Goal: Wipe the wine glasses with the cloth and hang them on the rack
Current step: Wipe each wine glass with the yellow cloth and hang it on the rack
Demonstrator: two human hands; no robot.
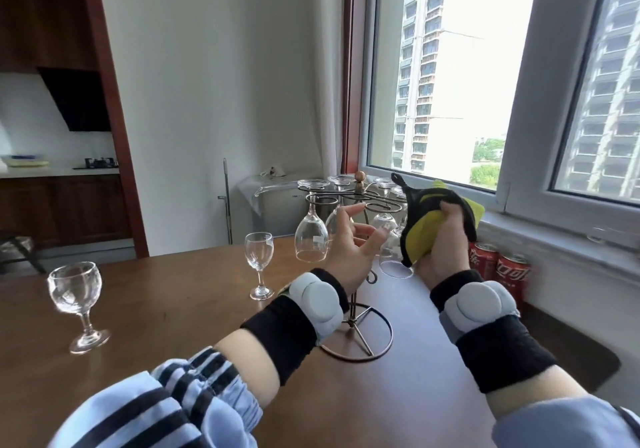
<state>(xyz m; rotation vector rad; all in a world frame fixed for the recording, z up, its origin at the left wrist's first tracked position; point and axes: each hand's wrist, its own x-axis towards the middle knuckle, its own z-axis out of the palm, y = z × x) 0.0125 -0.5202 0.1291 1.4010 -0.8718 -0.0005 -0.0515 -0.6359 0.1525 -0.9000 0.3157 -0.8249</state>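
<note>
Between glasses, by the look of it: the left hand point(349, 240) hovers empty, fingers loose, beside the rack point(356, 198) (several already hang there), while the right hand point(441, 240) clutches the cloth point(420, 229). Next, probably, comes reaching left for the nearer upright glass point(259, 260) on the table point(173, 309).

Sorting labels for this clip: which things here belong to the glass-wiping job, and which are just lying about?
Job: cloth in right hand; rack; near glass; far glass; hung glass; left hand.
Lying about: cans; mop handle.
</note>
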